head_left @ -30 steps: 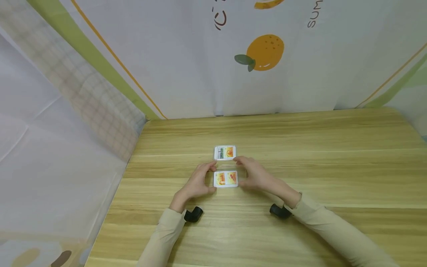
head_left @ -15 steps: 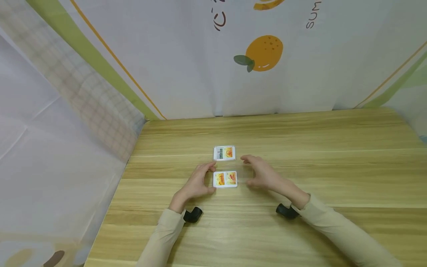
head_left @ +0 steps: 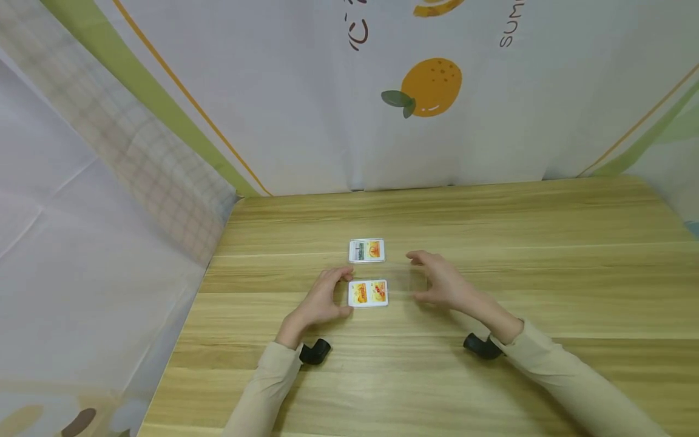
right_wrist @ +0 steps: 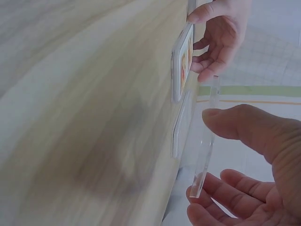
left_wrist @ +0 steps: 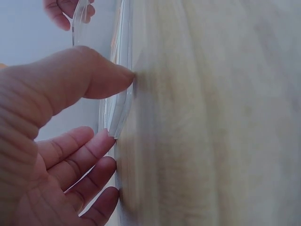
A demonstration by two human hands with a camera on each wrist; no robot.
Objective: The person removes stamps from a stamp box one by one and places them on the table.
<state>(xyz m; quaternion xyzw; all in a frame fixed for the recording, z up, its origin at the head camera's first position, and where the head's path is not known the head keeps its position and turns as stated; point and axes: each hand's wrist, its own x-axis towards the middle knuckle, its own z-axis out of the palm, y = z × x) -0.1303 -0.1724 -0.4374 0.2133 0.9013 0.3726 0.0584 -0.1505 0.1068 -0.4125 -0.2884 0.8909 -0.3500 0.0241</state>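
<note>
On the wooden table (head_left: 540, 255) lies a flat clear-edged case (head_left: 368, 293) with two orange-and-yellow stamp-like pictures on a white insert. My left hand (head_left: 319, 297) holds its left end, thumb at the near corner and fingertips at the far one. To the right, my right hand (head_left: 445, 282) grips a clear plastic cover (right_wrist: 205, 146) between thumb and fingers, raised off the table and tilted. It barely shows in the head view. A similar case (head_left: 367, 250), with one green-grey and one orange picture, lies just beyond the first.
A white curtain printed with an orange fruit (head_left: 431, 88) hangs behind the table's back edge. Another pale curtain (head_left: 71, 243) runs along the left side. A black wrist mount (head_left: 315, 352) sits at the left wrist, another black mount (head_left: 483, 346) at the right.
The right hand has moved rightward with the clear cover, away from the near case. The left hand stays on the near case, and both cases keep their places.
</note>
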